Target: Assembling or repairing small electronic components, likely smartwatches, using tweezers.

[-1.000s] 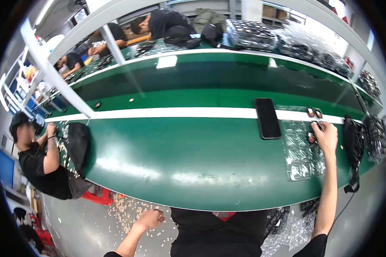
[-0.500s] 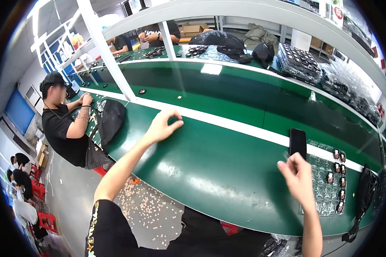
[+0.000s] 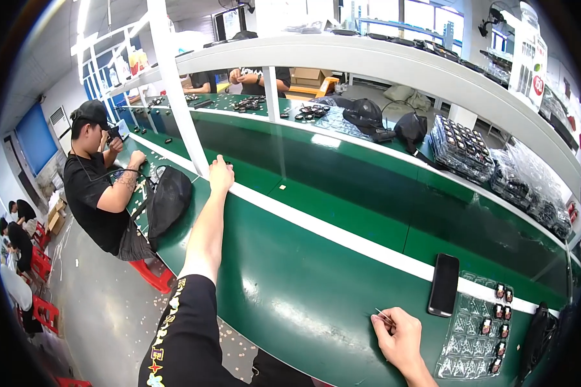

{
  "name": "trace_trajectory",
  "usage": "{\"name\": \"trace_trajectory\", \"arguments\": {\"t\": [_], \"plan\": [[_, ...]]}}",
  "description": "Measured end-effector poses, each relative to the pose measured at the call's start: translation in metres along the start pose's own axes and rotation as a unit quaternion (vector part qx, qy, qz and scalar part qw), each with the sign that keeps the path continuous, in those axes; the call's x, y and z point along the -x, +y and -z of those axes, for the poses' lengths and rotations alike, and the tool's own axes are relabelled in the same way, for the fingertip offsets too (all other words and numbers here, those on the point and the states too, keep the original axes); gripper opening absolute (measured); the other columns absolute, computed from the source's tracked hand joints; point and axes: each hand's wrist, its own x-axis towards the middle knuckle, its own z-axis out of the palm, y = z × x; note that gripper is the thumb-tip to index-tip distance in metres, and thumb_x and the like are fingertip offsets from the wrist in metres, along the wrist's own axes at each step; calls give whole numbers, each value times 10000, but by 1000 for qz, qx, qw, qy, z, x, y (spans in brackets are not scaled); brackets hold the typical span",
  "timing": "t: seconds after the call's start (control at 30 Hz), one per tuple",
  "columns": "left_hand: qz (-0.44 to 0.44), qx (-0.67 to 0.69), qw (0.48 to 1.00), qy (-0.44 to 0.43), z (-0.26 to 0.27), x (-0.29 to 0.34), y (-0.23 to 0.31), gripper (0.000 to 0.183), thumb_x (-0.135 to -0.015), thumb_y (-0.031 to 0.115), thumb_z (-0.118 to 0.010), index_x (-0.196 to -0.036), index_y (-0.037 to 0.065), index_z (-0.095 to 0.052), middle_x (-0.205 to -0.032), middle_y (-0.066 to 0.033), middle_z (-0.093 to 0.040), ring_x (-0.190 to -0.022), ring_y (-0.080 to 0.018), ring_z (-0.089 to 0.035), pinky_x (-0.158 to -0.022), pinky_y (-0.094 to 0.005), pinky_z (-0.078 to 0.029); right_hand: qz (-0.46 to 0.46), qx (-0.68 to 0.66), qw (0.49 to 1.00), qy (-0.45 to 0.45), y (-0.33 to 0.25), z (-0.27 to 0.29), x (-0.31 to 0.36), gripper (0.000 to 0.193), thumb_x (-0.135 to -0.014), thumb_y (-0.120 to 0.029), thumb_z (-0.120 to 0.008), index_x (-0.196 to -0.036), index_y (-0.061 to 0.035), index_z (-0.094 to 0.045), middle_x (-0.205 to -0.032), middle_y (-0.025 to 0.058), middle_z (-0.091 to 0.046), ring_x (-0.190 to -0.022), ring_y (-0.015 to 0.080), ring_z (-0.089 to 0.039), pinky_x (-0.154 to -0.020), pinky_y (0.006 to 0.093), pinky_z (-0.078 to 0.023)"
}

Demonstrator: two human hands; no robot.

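My left hand (image 3: 221, 174) reaches out over the white rail (image 3: 316, 227), close to the upright white post (image 3: 179, 97). Its fingers are curled together; what lies between them, if anything, is hidden. In my right hand (image 3: 399, 338) is a pair of thin tweezers (image 3: 384, 316), pinched between thumb and fingers above the green tabletop (image 3: 290, 303). Right of that hand lies a black phone (image 3: 444, 285). Beside the phone is a clear plastic tray (image 3: 469, 329) with several small black parts (image 3: 500, 311) in its right-hand pockets.
A black bag (image 3: 169, 201) sits by a seated co-worker (image 3: 100, 187) at the left. Beyond the rail runs a green belt (image 3: 342, 206) with a small tan piece (image 3: 283, 187). A white shelf (image 3: 368, 51) spans overhead. A dark cable bundle (image 3: 537, 342) lies at far right.
My left hand has stretched forward to the rail, where a small black part lay. My right hand has moved left, away from the phone. The co-worker has raised one hand. The view has shifted.
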Motion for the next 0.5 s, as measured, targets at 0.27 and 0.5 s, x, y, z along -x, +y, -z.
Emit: {"name": "trace_trajectory", "arguments": {"t": [0.27,0.5], "plan": [[-215,301,905,-210,15,95,110,549,-1037,79,-744,-1548,10,-556,-1379,-205,-724,-1329,-372,-674,-1169,-471,-512,-113,-151,982,30,21,0,6,131,-1038,-35,-794,-1012,51,-698,-788,-10,-656,-685,11,-536,-596,196,-440],[-418,388,626,-532,150,286,240,631,-1026,90,-765,-1609,66,-526,-1516,-159,-643,-1426,-357,-587,-1243,-476,-448,-122,-214,969,24,17,3,-9,83,-1129,-49,-679,-1129,34,-681,-861,-37,-623,-757,10,-485,-650,222,-403]]}}
